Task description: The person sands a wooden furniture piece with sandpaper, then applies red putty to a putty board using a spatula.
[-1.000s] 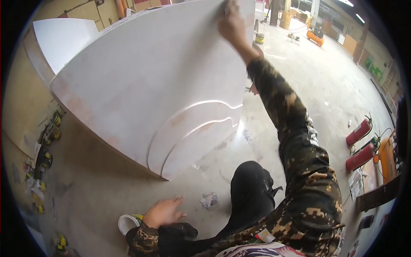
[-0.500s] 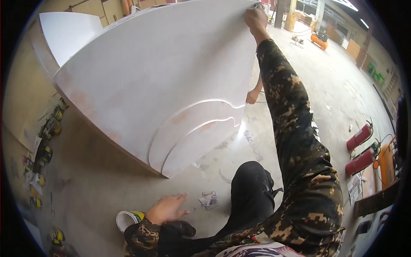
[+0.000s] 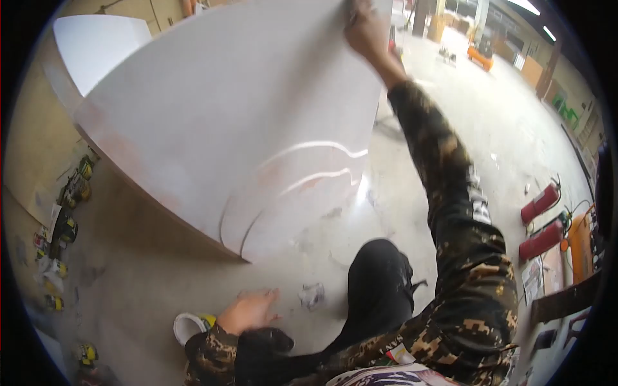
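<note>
My right hand is at the upper right part of a large white curved panel, its fingers closed against the surface. Whatever it holds is hidden behind the fingers and blurred. Two curved raised lines run across the panel's lower right, and brownish patches show along its left side. Down near my knee, my left hand hangs with fingers stretched and apart, holding nothing. Beside its wrist stands a white-and-yellow tub, partly covered by my sleeve.
A crumpled scrap lies on the floor. Red fire extinguishers stand at the right, with an orange compressor farther back. Several yellow-and-black cans line the left. Another white panel is behind.
My right hand has moved left and slightly down over the panel from its top right corner. A co-worker's hand at the panel's right edge is out of sight now. My left hand barely moved.
</note>
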Motion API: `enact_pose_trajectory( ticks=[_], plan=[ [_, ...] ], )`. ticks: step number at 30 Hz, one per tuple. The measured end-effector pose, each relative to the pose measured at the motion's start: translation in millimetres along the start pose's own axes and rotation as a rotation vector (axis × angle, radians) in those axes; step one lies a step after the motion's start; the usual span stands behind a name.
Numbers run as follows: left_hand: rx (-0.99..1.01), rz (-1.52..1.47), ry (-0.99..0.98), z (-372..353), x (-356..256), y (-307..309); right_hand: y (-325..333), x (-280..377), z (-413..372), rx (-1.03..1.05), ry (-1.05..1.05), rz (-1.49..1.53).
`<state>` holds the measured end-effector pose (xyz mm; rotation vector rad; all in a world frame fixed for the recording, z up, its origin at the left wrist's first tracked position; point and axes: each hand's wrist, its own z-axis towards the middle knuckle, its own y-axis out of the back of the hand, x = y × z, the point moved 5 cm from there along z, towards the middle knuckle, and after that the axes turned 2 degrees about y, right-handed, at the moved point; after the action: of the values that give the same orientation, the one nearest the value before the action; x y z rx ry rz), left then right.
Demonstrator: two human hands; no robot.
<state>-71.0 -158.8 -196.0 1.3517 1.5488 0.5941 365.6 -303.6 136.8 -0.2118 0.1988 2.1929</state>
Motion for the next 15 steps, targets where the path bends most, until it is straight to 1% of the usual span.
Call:
enact_pose_trajectory(
  ticks=[1, 2, 4, 6, 7, 8, 9, 10, 11, 12, 13, 14, 15],
  plan=[
    [0.030, -0.009, 0.059, -5.3, 0.4, -3.7, -53.6, -59.6, -20.8, -0.008, -0.192, 0.195],
    [0.047, -0.016, 0.064, -7.3, 1.1, -6.7, -98.7, -102.5, -37.2, -0.040, -0.375, 0.387],
    [-0.062, -0.013, -0.018, -7.7, -0.2, -4.8, -49.8, -65.5, -34.1, 0.174, -0.931, 0.885],
    [-0.022, -0.007, -0.006, -5.4, 2.6, -8.9, -87.1, -49.3, -62.4, 0.110, -0.523, 0.237],
    [-0.002, 0.004, 0.004, -2.4, 2.6, -9.4, -55.4, 23.5, -80.2, 0.472, -0.862, 0.587],
    [0.005, 0.005, 0.000, 1.6, 0.0, -7.2, -54.2, 76.4, -113.8, -0.027, -0.525, 0.517],
    [0.022, -0.006, 0.006, 6.3, -1.5, -3.7, -26.0, 133.2, -136.3, -0.062, -0.410, 0.593],
    [0.038, -0.020, 0.016, 8.9, -3.2, -3.1, -4.3, 176.8, -157.7, 0.088, -0.390, 0.631],
    [0.046, -0.024, 0.021, 7.8, -1.7, -6.4, 11.8, 195.9, -174.9, 0.185, -0.357, 0.602],
    [0.004, -0.123, 0.043, 6.9, 5.6, -7.4, 17.7, 205.3, -186.5, 0.279, -0.322, 0.573],
    [-0.030, -0.216, 0.064, 3.8, 12.5, -5.4, 13.6, 197.2, -197.3, 0.283, -0.334, 0.573],
    [-0.026, -0.212, 0.067, 0.0, 18.3, -3.5, 4.4, 175.6, -203.6, 0.292, -0.343, 0.475],
    [-0.095, -0.200, 0.057, -5.8, 20.2, 3.7, -8.8, 151.8, -214.0, 0.304, -0.349, 0.379]
  ],
)
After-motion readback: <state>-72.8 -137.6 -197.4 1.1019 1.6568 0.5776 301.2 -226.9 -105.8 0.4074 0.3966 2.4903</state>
